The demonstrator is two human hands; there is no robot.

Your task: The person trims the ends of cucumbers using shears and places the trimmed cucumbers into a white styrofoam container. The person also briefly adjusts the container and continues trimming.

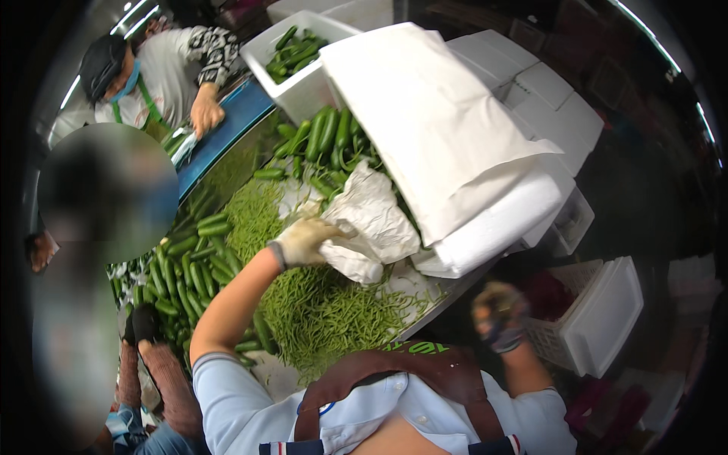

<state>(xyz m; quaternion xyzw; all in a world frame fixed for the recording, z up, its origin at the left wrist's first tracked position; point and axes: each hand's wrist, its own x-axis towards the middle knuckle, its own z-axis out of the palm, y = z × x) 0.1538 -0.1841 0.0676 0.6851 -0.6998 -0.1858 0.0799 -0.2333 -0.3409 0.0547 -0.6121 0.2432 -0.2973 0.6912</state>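
Note:
My left hand [307, 240], in a pale work glove, grips a crumpled sheet of white paper [372, 213] above the table. Under it lies a heap of thin green beans [324, 307], perhaps long peppers; the picture does not settle which. My right hand [500, 315], in a patterned glove, is blurred and hangs off the table's edge at the right, near a white plastic basket [569, 318]; whether it holds anything I cannot tell. Cucumbers [196, 273] lie to the left of the heap, and more green cucumbers [330, 133] lie beyond the paper.
A foam box covered with white paper [432, 131] stands at the table's right side, beside a white bin of cucumbers [287, 85]. More foam boxes [534, 91] are stacked behind. A masked co-worker [151, 79] handles a bag across a blue-edged surface [236, 114]; another person's dark-gloved hands [142, 324] are at lower left.

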